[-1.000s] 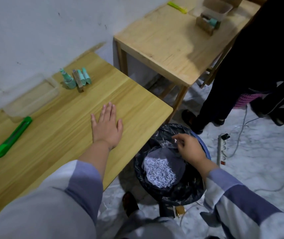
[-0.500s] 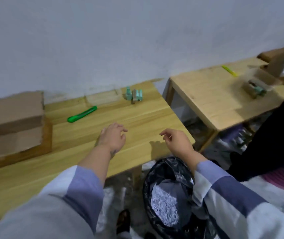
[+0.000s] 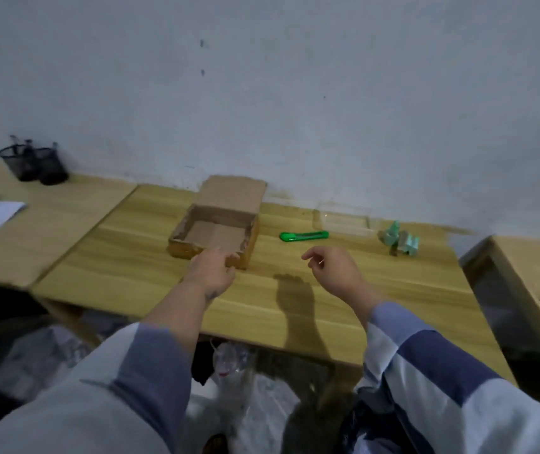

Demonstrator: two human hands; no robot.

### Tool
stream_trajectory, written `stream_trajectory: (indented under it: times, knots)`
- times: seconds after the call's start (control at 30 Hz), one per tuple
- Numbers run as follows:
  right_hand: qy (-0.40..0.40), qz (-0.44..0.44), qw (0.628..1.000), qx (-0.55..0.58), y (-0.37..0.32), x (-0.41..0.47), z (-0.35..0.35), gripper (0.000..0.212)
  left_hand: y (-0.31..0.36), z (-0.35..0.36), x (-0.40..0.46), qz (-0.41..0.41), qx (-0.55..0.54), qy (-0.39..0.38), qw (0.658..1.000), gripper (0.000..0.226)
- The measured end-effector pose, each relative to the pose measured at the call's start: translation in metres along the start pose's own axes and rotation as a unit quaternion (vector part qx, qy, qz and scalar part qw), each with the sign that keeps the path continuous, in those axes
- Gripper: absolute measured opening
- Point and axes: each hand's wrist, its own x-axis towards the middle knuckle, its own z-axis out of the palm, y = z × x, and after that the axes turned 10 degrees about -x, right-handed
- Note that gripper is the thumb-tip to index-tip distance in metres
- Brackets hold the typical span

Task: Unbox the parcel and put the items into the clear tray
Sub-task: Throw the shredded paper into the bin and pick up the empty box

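Parcel box (image 3: 216,231) sits open on our wooden table (image 3: 360,290), our left hand (image 3: 211,273) reaching its near edge with fingers extended, our right hand (image 3: 334,273) loosely curled and holding nothing right of the box, the clear tray (image 3: 344,221) farther right.

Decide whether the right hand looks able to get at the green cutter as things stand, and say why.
Probably yes. The right hand hangs above the table, holding nothing, with the green cutter just beyond its fingertips. Only bare tabletop lies between them; the cardboard box sits off to the left.
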Motion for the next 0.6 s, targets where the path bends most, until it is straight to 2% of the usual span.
stream_trajectory:
  times: [0.13, 0.27, 0.43, 0.6]
  knots:
    - [-0.018, -0.011, 1.000, -0.009, -0.031, 0.041, 0.015, 0.027, -0.044, -0.019, 0.023, -0.012, -0.012, 0.013, 1.000, 0.037]
    - [-0.013, 0.004, 1.000, 0.004, -0.056, 0.096, 0.033, 0.027, -0.083, -0.035, 0.060, -0.017, -0.028, 0.022, 0.999, 0.054]
    - [0.016, 0.091, 0.995, 0.043, -0.075, 0.171, 0.061, 0.030, -0.132, -0.052, 0.126, -0.031, -0.056, 0.032, 0.997, 0.060]
    - [0.041, 0.198, 0.972, 0.119, -0.084, 0.229, 0.087, 0.037, -0.158, -0.060, 0.177, -0.055, -0.110, -0.040, 0.992, 0.062]
